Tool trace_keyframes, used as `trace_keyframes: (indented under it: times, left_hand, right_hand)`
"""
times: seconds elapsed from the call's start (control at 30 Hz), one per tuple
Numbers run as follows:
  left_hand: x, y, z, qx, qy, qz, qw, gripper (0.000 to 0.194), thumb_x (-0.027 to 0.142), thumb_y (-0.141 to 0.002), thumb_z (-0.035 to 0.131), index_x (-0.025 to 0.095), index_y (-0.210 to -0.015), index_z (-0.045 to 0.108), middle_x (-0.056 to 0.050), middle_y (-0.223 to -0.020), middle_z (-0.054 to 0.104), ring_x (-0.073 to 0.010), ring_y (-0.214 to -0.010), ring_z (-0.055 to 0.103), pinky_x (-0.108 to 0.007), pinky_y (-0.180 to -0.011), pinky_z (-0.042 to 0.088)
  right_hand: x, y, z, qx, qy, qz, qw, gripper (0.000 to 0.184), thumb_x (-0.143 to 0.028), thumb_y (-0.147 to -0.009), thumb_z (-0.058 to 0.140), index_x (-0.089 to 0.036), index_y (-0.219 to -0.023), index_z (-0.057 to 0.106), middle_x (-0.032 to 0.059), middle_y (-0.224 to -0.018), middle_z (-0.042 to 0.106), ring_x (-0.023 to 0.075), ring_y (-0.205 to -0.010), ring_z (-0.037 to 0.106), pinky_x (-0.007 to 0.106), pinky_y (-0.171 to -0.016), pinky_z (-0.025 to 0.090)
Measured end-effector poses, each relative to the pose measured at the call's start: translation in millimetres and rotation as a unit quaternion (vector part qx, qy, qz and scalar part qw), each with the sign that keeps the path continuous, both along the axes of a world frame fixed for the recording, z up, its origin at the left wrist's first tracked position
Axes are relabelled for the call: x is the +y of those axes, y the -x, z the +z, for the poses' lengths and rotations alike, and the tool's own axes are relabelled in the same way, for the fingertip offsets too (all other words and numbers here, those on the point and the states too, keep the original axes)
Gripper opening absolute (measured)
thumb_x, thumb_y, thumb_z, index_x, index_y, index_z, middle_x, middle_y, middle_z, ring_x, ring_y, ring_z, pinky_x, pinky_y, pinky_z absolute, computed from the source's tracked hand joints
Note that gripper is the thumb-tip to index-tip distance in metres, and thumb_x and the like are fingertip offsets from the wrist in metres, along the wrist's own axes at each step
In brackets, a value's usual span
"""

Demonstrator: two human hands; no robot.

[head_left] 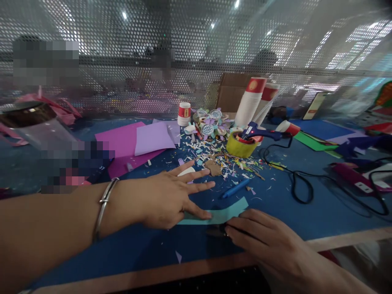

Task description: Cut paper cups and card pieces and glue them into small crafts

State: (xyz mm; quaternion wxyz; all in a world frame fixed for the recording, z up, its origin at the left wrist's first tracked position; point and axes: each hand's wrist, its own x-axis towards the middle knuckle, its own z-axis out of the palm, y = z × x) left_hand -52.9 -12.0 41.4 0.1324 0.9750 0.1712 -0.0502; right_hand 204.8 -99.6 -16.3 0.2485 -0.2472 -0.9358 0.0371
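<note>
A teal paper strip (225, 214) lies near the front of the blue table, its right end lifted slightly. My left hand (167, 196) comes from the left with fingers spread, and its thumb presses on the strip. At the strip's lower right edge, my right hand (269, 237) has its fingers curled around a dark pointed tool (217, 230), perhaps scissors; most of it is hidden by the fingers. Just beyond the strip lies a blue pen (235, 188). Paper scraps (211, 153) are scattered past my left fingertips.
A glue gun (260, 132) rests on a yellow tape roll (240, 149), its black cord looping right. Stacked paper cups (249, 104) stand behind, beside decorated pieces (208, 128). Purple sheets (122, 141) lie left, green and blue sheets (318, 141) right. A perforated metal screen (196, 36) closes the back.
</note>
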Motion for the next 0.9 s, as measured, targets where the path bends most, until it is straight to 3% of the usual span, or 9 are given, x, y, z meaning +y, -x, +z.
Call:
trace_keyframes:
  times: [0.17,0.37,0.63,0.9]
  left_hand:
    - [-2.9,-3.2,6.1,0.083,-0.046,-0.021,0.995,0.055,0.015,-0.081,0.060,0.043,-0.128,0.056,0.001,-0.158,0.023,-0.0258,-0.147,0.010,-0.057,-0.117,0.001]
    - [-5.2,-3.7,7.3,0.120,-0.067,-0.023,0.990,0.059,0.015,-0.081,0.062,0.045,-0.131,0.052,0.000,-0.158,0.025,-0.0244,-0.147,0.009,-0.057,-0.116,0.002]
    - [-3.9,-2.5,5.4,0.101,-0.073,-0.036,0.992,0.064,0.014,-0.075,0.067,0.044,-0.130,0.054,-0.001,-0.156,0.029,-0.0224,-0.147,0.016,-0.054,-0.117,-0.001]
    - [-2.8,0.9,-1.2,0.073,-0.069,-0.039,0.994,0.046,0.025,-0.091,0.054,0.044,-0.133,0.051,-0.001,-0.155,0.034,-0.0239,-0.147,0.016,-0.056,-0.116,0.002]
  right_hand:
    - [0.8,7.1,-0.7,-0.011,0.015,0.002,1.000,0.040,-0.016,-0.103,0.026,-0.012,-0.112,0.065,0.0117,-0.106,0.070,0.0217,-0.093,0.061,0.034,-0.084,0.053]
    - [-1.6,12.3,-11.6,-0.029,0.066,0.004,0.997,0.031,-0.015,-0.101,0.034,-0.012,-0.115,0.061,0.0105,-0.107,0.066,0.0227,-0.092,0.057,0.036,-0.080,0.052]
    - [1.2,32.6,-11.6,-0.022,0.065,0.000,0.998,0.032,-0.015,-0.101,0.032,-0.012,-0.112,0.062,0.0108,-0.102,0.064,0.0218,-0.084,0.054,0.035,-0.072,0.051]
    - [1.3,39.3,-12.3,-0.016,0.064,-0.022,0.998,0.026,-0.014,-0.100,0.038,-0.012,-0.105,0.063,0.0090,-0.097,0.063,0.0203,-0.080,0.052,0.033,-0.066,0.050]
